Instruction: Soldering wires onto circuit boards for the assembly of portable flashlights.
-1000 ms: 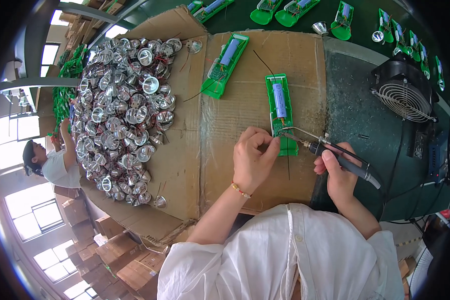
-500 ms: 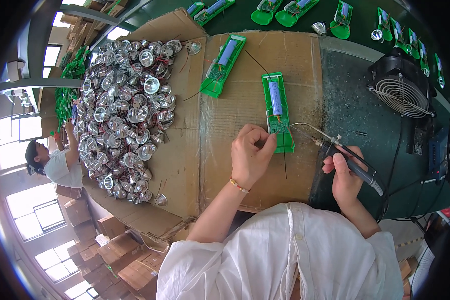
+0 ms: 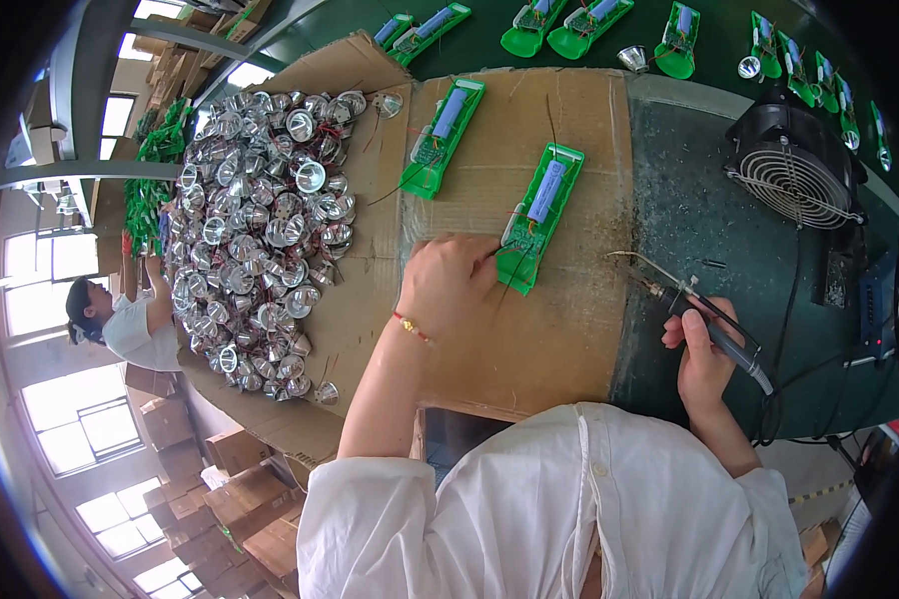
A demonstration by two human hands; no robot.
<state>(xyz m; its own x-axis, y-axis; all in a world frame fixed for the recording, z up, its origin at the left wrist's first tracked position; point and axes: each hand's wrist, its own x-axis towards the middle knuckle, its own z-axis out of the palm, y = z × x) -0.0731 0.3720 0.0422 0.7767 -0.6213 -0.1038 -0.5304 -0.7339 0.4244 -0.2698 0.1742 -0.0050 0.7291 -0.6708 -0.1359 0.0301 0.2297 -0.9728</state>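
Note:
My left hand [image 3: 448, 278] is closed in a pinch at the left edge of a green plastic housing [image 3: 514, 272]. What sits between its fingertips is hidden; a dark wire runs close by. The housing lies tilted on the cardboard and carries a blue cylindrical battery [image 3: 547, 192], a small green circuit board [image 3: 525, 236] and thin wires. My right hand [image 3: 704, 349] is wrapped round a soldering iron [image 3: 714, 334] with a thin curved metal feed tube. The iron's tip points left, apart from the housing and to its right.
A second green housing [image 3: 443, 140] with a battery lies farther left on the cardboard sheet [image 3: 569, 329]. Silver reflector cups [image 3: 255, 240] fill the left side. A black fan [image 3: 794, 175] stands at right. More housings line the far edge. Another person [image 3: 135, 324] works at far left.
My left hand has moved left, and the housing has swung into a tilt, its lower end now farther left. The soldering iron has drawn back to the right, away from the circuit board.

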